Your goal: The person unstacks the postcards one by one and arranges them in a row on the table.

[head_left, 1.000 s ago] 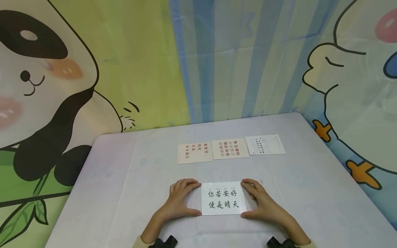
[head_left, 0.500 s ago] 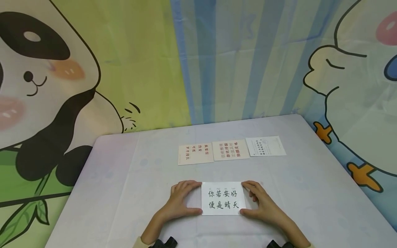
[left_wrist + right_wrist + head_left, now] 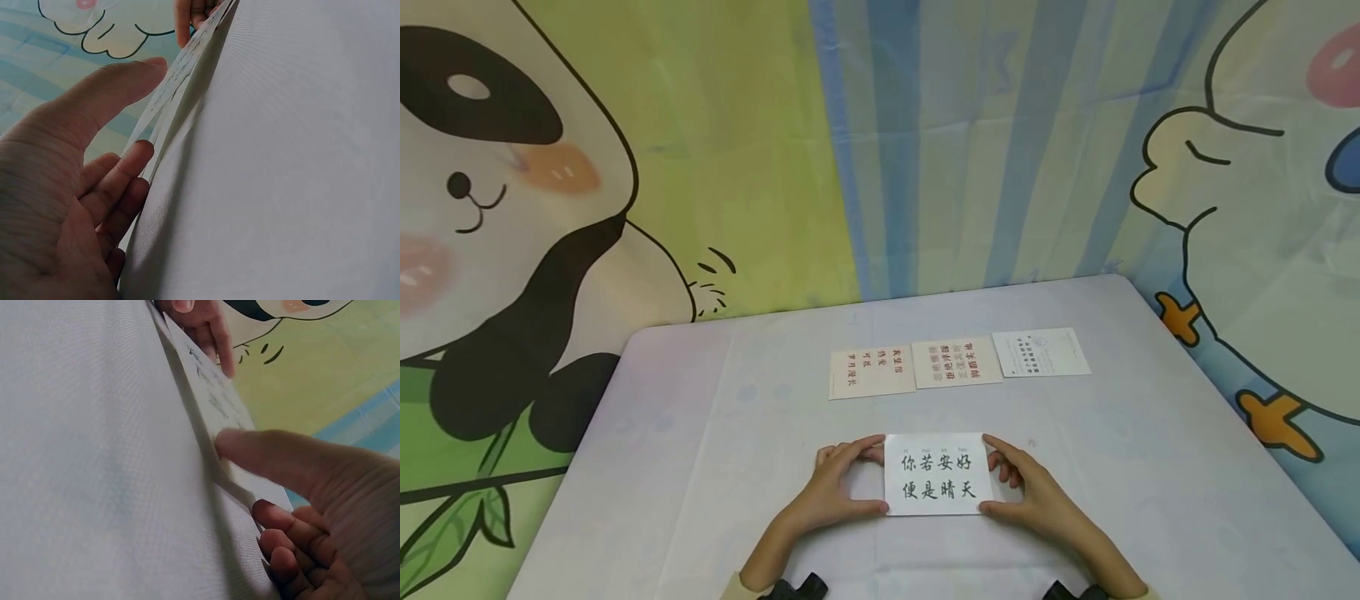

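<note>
A white card (image 3: 937, 477) with two rows of dark Chinese characters is held level between both hands near the front of the table. My left hand (image 3: 831, 490) grips its left edge, with the thumb at the lower corner and the index finger at the upper one. On the opposite edge, my right hand (image 3: 1039, 493) pinches it between thumb and index finger. The right wrist view shows the right thumb (image 3: 262, 450) on the card's face (image 3: 215, 394). Seen from the left wrist, the card (image 3: 181, 72) slants up from the cloth with a gap beneath.
Farther back, three cards lie side by side: a cream one with red characters (image 3: 872, 372), another cream one (image 3: 957, 362) and a white one with small print (image 3: 1042, 352). A pale cloth covers the table (image 3: 760, 433). Behind it hangs a cartoon-printed curtain (image 3: 760, 150).
The card has risen slightly and shifted a little away from the table's front edge. Both hands' index fingers have moved up with it. The three far cards stay put.
</note>
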`<state>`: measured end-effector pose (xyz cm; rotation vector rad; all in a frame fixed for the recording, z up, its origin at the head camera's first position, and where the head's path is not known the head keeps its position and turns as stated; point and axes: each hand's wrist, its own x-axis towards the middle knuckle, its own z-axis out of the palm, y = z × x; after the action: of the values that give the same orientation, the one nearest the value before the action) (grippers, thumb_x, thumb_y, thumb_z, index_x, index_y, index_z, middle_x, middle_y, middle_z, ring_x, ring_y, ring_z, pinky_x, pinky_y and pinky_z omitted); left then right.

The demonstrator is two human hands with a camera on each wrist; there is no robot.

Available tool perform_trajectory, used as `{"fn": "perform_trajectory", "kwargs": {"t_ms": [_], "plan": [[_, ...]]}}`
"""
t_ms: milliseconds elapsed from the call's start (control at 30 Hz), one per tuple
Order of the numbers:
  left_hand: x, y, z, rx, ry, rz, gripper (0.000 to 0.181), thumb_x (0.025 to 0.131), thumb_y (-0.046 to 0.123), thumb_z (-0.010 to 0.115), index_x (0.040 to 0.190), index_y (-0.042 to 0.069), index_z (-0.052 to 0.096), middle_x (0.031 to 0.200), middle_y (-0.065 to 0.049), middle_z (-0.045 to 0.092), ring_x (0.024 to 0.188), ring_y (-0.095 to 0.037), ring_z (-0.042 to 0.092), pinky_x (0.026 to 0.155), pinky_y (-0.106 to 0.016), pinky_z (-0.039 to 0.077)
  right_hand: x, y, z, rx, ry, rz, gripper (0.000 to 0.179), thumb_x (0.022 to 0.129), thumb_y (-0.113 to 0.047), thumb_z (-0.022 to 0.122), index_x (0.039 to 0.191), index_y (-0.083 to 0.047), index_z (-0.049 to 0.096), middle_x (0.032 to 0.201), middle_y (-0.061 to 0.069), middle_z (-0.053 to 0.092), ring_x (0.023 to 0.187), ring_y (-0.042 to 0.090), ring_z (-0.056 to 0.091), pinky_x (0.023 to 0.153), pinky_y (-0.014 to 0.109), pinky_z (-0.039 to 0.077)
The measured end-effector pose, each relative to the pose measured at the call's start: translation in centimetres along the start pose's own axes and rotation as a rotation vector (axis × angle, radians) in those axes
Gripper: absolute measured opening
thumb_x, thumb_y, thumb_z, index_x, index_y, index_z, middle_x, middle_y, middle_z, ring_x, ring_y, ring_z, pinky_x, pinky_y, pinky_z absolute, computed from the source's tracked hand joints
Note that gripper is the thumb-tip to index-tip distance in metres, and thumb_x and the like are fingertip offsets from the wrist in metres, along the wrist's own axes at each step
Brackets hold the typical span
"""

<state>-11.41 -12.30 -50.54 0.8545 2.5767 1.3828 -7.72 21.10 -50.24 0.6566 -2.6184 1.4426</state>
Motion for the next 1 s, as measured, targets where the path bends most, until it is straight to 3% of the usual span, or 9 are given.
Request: {"fn": "perform_trajectory", "kwargs": {"t_ms": [200,367,600,833,1000], "plan": [[0.0,0.1,0.0,-0.055,-0.013,-0.075,0.097,0.066,0.042,0.088,0.148,0.020,0.040,0.117,0.016,0.063,0.113,-0.012,0.052,0.097,-0.038,0.017,0.0,-0.2,0.2,0.058,-0.054,-0.044,0.094,0.067,-0.022,0.090,0.142,0.006,0.041,0.101,0.004,0.054,0.080,0.014,0.047,0.068,0.025,0.039],[0.1,0.1,-0.1,-0.066,-0.023,-0.095,0.103,0.064,0.041,0.090,0.150,0.020,0.037,0.117,0.014,0.064,0.115,-0.013,0.053,0.096,-0.037,0.017,0.0,-0.6,0.5,0.082,-0.064,-0.053,0.099,0.068,-0.021,0.090,0.146,0.006,0.034,0.104,0.006,0.052,0.079,0.016,0.047,0.068,0.027,0.040],[0.1,0.1,-0.1,-0.060,-0.046,-0.106,0.107,0.063,0.038,0.091,0.151,0.018,0.034,0.118,0.014,0.063,0.117,-0.013,0.051,0.097,-0.035,0.015,0.2,-1.1,1.0,0.025,-0.049,0.045,0.097,0.068,-0.015,0.089,0.145,0.006,0.036,0.102,0.003,0.050,0.079,0.012,0.047,0.066,0.023,0.040],[0.3,0.3,-0.2,-0.063,-0.030,-0.104,0.107,0.064,0.033,0.091,0.152,0.017,0.033,0.116,0.013,0.063,0.115,-0.013,0.053,0.098,-0.036,0.016,0.7,-1.7,1.0,-0.002,-0.054,0.150,0.096,0.066,-0.005,0.088,0.146,0.005,0.036,0.100,0.001,0.052,0.077,0.010,0.047,0.066,0.022,0.042],[0.3,0.5,-0.2,-0.080,-0.026,-0.133,0.103,0.066,0.028,0.090,0.152,0.018,0.034,0.116,0.013,0.063,0.112,-0.011,0.052,0.097,-0.034,0.016,1.0,-1.8,0.7,0.031,-0.077,0.149,0.093,0.068,-0.005,0.087,0.146,0.005,0.036,0.099,0.004,0.053,0.074,0.011,0.049,0.063,0.022,0.045]]}}
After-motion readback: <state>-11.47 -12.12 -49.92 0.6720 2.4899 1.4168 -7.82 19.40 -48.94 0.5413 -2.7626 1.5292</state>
